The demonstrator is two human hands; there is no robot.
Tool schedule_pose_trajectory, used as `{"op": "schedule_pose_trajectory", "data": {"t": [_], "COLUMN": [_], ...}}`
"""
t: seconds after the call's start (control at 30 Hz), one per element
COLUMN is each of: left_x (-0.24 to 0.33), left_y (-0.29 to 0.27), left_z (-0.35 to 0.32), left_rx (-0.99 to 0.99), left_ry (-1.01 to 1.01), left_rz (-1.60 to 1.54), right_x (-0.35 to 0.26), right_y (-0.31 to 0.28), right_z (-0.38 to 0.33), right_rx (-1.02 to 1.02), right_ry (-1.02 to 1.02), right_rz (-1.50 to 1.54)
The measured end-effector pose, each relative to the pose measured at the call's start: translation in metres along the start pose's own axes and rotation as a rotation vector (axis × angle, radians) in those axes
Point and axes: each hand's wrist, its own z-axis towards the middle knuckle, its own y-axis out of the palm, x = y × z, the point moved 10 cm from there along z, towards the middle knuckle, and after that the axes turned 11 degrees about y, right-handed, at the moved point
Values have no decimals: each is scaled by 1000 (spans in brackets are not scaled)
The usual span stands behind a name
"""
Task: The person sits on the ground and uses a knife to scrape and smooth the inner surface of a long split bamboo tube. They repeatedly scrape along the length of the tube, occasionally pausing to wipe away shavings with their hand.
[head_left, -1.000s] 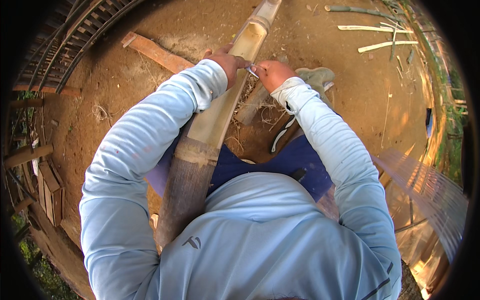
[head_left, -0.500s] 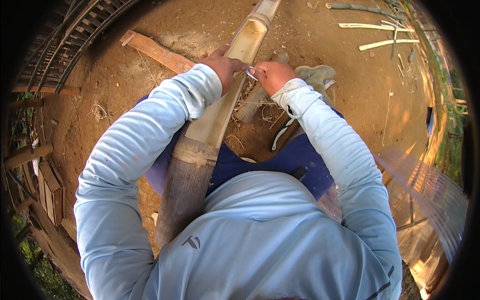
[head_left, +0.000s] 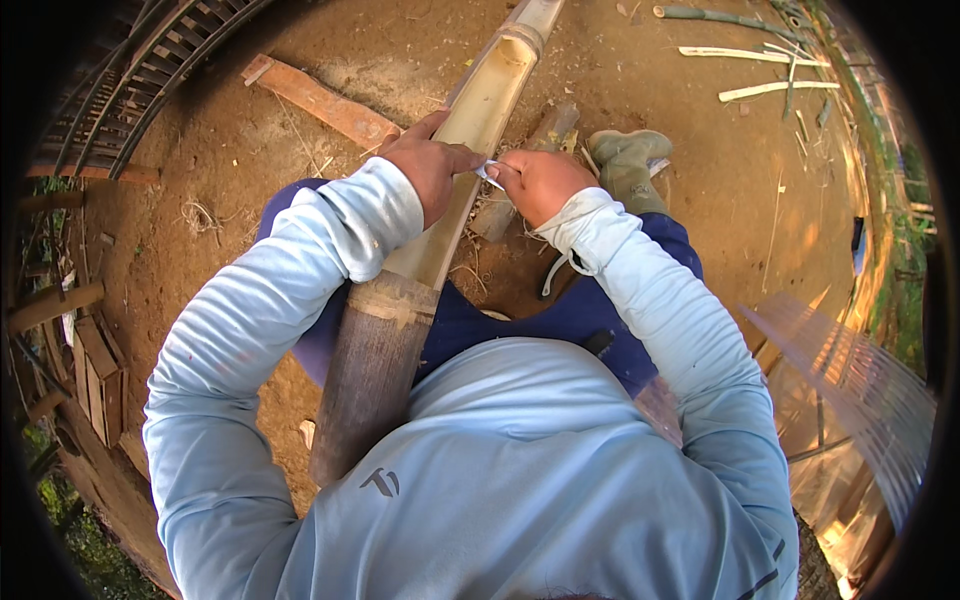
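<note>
A thick bamboo pole [head_left: 375, 365], split open along its upper stretch into a pale trough, leans across my left thigh and runs away to the top of the view. My left hand [head_left: 422, 172] lies over the trough's left side, gripping it, its thumb reaching across to the right rim. Pinched in my right hand [head_left: 550, 186] is a small shiny blade [head_left: 490, 174], close to that rim and to my left thumb tip. The blade's other end is hidden in the fingers.
A reddish-brown plank [head_left: 325, 105] and a short log [head_left: 555, 128] lie on the dirt beyond my knees. My boot [head_left: 628, 165] is right of the log. Pale split strips [head_left: 755, 52] lie far right; a clear corrugated sheet [head_left: 850, 390] stands nearer. A slatted frame [head_left: 150, 80] fills the far left.
Both hands have slid toward me along the bamboo and slightly left, the blade moving with the right hand. More of the log and boot shows. The pole has barely moved.
</note>
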Motion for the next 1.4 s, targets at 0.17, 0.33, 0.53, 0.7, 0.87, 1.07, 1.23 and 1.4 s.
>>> {"op": "schedule_pose_trajectory", "data": {"t": [0.17, 0.33, 0.53, 0.7, 0.87, 1.07, 1.23, 1.4], "left_x": [1, 14, 9, 10, 11, 7, 4, 0], "left_y": [-3, -10, -5, -17, -30, -43, -29, 12], "left_z": [-10, -22, -34, -38, -42, -28, 17, 63], "left_rx": [5, 20, -61, -39, -2, 106, 11, -356], "left_ry": [-22, -3, 56, 100, 61, 94, 302, 296], "left_rz": [-44, -46, -156, -161, -152, -123, -10, 391], "right_x": [-5, -9, -20, -29, 12, 86, 102, 97], "right_y": [2, 7, 25, 30, 46, 83, 111, 122], "right_z": [-11, -26, -51, -69, -75, -78, -80, -73], "right_rx": [53, 52, 32, -57, -151, -206, -230, -188], "right_ry": [-47, -52, -124, -179, -87, 273, 307, 229], "right_rz": [29, 25, 111, 272, 616, 919, 933, 770]}}
